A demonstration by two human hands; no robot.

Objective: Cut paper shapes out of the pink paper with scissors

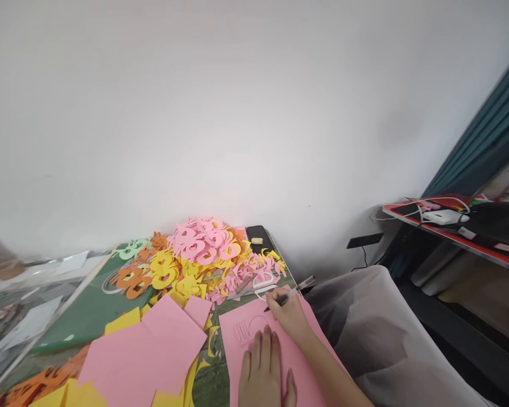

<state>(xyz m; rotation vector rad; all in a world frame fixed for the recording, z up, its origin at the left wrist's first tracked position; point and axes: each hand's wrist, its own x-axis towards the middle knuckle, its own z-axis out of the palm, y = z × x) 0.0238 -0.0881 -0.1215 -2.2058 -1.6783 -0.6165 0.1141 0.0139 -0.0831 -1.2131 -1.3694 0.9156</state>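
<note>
My left hand (266,370) lies flat with fingers stretched out on a pink paper sheet (237,350), pressing it to the table. My right hand (289,314) is closed around a pen (297,290) whose tip touches the same sheet, beside drawn lines and an arc (251,328). Just beyond the sheet lie a white loop of cord and small pink scraps.
A heap of pink, yellow, orange and green paper cut-outs (186,254) covers the green mat (89,319). Loose pink squares (161,345) lie to the left. A black phone (258,237) rests by the wall. A white plastic-lined bin (377,333) stands right, beyond it a red-edged shelf (458,232).
</note>
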